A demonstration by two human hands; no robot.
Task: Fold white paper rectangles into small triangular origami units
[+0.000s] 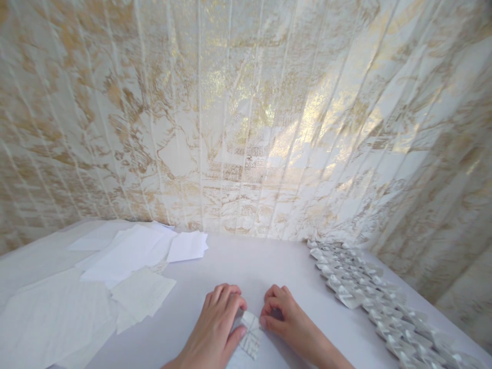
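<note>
A small folded piece of printed paper (251, 334) lies on the table near its front edge, with crease lines crossing its face. My left hand (219, 328) is at its left side, fingers curled and closed, thumb pressing on the paper's left part. On the other side, my right hand (286, 320) has its fingers bent in, with thumb and fingertips closed at the paper's right corner. Part of the paper's left edge is hidden behind my left thumb and fingers.
Loose white sheets (126, 248) and written-on sheets (57, 312) spread over the left of the table (246, 266). A small stack of white paper pieces (187, 246) lies beside them. Rows of folded paper units (369, 297) run along the right edge. A gold-patterned curtain (230, 128) hangs behind.
</note>
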